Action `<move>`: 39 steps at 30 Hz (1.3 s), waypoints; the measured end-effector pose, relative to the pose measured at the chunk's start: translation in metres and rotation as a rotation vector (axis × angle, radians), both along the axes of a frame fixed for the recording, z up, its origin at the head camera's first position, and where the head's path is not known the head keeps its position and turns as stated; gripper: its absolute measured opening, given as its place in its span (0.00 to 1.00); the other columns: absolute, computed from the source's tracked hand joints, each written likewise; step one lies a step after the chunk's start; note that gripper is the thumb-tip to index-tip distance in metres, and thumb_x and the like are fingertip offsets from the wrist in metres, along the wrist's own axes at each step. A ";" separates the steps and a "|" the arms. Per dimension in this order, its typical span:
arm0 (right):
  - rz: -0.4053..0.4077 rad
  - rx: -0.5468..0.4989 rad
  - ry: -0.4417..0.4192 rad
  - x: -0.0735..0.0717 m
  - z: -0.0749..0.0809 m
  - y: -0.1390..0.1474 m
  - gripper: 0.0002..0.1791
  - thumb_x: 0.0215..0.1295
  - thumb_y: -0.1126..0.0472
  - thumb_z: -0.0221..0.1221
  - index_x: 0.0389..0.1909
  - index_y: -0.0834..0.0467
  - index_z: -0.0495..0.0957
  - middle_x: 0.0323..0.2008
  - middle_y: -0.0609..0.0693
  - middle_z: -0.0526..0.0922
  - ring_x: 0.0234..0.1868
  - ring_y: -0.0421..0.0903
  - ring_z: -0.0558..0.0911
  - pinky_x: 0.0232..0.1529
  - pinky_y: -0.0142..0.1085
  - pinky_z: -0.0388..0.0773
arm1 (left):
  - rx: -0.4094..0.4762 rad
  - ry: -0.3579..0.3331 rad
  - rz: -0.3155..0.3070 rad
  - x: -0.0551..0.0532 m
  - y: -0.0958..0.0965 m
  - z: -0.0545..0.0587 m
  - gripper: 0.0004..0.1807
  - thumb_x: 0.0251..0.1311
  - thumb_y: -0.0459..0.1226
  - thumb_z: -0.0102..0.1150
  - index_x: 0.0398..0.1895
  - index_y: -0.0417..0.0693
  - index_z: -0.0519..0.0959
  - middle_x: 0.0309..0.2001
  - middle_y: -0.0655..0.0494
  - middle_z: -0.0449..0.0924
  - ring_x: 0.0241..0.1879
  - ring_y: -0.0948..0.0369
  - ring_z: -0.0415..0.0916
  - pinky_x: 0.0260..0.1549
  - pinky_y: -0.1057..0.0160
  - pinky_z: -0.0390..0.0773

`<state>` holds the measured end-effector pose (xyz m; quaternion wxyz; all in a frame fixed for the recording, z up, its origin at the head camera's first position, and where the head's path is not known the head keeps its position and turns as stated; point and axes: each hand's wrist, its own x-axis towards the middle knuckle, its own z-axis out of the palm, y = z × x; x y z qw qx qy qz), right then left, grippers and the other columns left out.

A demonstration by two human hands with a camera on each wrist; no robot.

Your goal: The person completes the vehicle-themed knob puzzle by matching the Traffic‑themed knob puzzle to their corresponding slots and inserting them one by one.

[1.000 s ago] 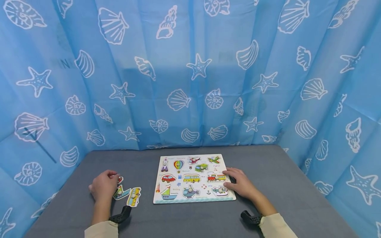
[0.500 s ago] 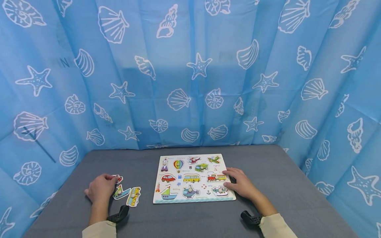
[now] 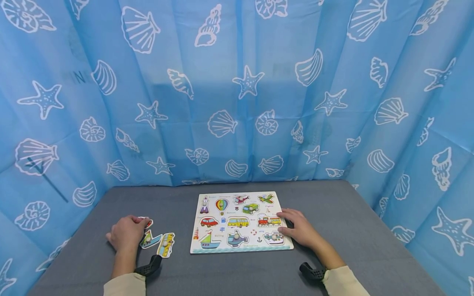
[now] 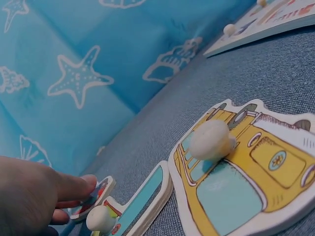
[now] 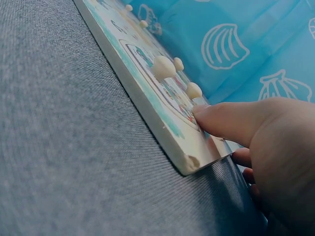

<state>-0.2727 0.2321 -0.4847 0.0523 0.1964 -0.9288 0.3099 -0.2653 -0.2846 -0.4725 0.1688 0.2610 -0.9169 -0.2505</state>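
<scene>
My left hand (image 3: 127,233) is at the left of the table, thumb and fingers pinching a small red car puzzle piece (image 3: 149,223), mostly hidden behind them. Close by lie a sailboat piece (image 3: 150,239) and a yellow bus piece (image 4: 246,167), each with a round pale knob. At the middle sits a wooden puzzle board (image 3: 242,245) with vehicle pictures. Many of these carry knobs, but the car, bus and sailboat pictures show none. My right hand (image 3: 301,229) rests at the board's right edge, its thumb (image 5: 231,118) lying on top and the other fingers extended.
A grey cloth-covered table (image 3: 237,273) spans the space in front of me. A blue curtain (image 3: 237,135) with white shells and starfish hangs around its back and sides. Each wrist wears a black mount, such as the left mount (image 3: 149,266).
My left hand has shifted slightly left and lower; the red car piece, seen raised at the fingertips a second ago, is now down beside the sailboat. Right hand and board have not moved.
</scene>
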 end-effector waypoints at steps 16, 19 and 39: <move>-0.007 -0.007 -0.003 0.002 0.001 -0.001 0.25 0.61 0.57 0.66 0.58 0.62 0.77 0.62 0.64 0.71 0.65 0.66 0.63 0.60 0.63 0.58 | 0.032 0.126 -0.043 0.002 0.010 0.006 0.12 0.59 0.38 0.64 0.37 0.35 0.80 0.35 0.39 0.73 0.34 0.45 0.69 0.33 0.46 0.65; -0.009 -0.005 -0.003 0.002 0.001 -0.001 0.25 0.61 0.56 0.66 0.58 0.62 0.77 0.62 0.64 0.71 0.66 0.66 0.62 0.60 0.63 0.57 | 0.039 0.115 -0.043 0.001 0.012 0.006 0.13 0.60 0.38 0.63 0.40 0.35 0.79 0.36 0.39 0.72 0.35 0.45 0.68 0.32 0.47 0.65; -0.009 -0.010 0.003 0.002 0.000 -0.001 0.25 0.60 0.57 0.66 0.57 0.62 0.77 0.62 0.64 0.71 0.65 0.66 0.63 0.60 0.62 0.58 | -0.027 0.113 -0.067 -0.005 0.017 -0.003 0.12 0.56 0.35 0.66 0.40 0.35 0.80 0.37 0.39 0.74 0.40 0.41 0.69 0.39 0.42 0.65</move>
